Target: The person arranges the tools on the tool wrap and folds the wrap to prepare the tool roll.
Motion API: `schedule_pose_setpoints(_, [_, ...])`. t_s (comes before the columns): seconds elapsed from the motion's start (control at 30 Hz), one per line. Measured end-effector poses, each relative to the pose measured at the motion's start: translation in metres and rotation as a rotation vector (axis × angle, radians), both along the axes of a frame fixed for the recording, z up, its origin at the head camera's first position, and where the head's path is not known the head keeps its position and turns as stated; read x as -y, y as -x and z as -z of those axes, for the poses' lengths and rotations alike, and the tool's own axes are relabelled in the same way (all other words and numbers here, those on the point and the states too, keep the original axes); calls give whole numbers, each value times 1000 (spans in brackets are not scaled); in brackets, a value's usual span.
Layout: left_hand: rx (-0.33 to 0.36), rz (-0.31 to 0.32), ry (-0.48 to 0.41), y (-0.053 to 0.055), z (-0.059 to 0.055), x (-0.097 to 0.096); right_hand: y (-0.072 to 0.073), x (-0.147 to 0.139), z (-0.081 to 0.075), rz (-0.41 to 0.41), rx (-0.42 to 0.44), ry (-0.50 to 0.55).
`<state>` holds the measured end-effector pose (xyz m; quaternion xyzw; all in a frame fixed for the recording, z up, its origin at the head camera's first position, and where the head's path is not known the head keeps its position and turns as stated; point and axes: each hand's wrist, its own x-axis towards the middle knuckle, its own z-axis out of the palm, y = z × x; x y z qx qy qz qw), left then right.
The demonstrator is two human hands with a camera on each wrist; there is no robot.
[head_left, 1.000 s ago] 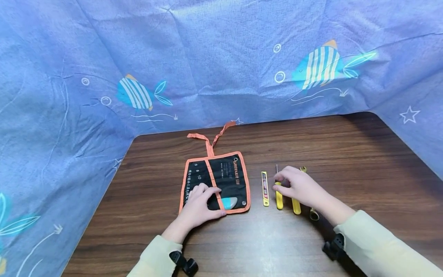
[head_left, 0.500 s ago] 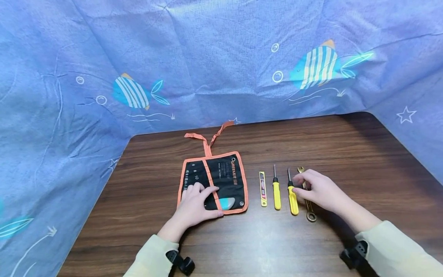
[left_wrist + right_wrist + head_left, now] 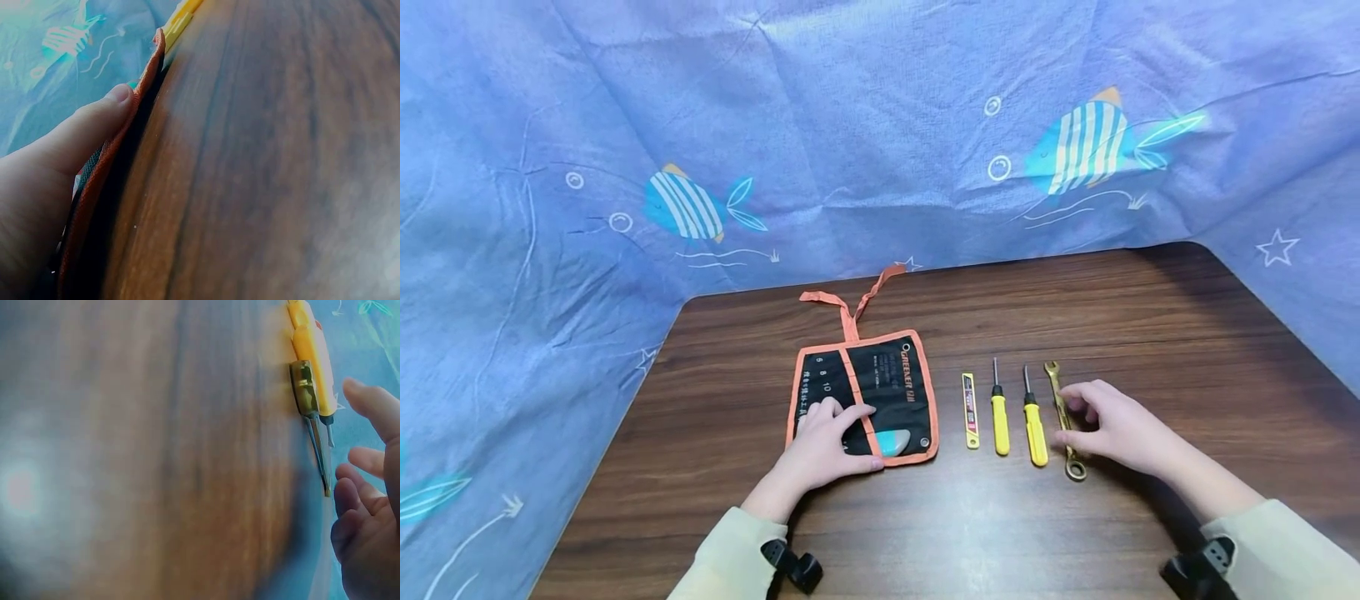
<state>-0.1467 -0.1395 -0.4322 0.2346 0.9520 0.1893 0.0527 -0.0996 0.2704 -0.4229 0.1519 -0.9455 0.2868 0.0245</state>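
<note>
My left hand (image 3: 820,446) rests spread on the "GREENER" pouch (image 3: 889,371). My right hand (image 3: 1112,429), loosely curled, hovers empty by the wrench (image 3: 1057,392).

Creased blue fish-print cloth (image 3: 880,142) behind a dark wood-grain table (image 3: 970,525).

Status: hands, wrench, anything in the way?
Left hand resting on black pouch. Right hand over wrench, not gripping it. Nearest yellow screwdriver alongside, apart; nothing lying on wrench.
</note>
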Motion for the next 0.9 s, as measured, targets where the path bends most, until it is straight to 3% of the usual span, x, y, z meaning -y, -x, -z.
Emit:
schedule_pose_setpoints(0.27, [5, -5, 2, 0, 1, 0, -11, -4, 7, -64, 13, -10])
schedule_pose_setpoints(0.5, [19, -7, -1, -1, -1, 0, -13, -6, 9, -143, -34, -78])
schedule_pose_setpoints(0.9, [-28, 9, 7, 1, 4, 2, -5, -9, 7, -84, -37, -67])
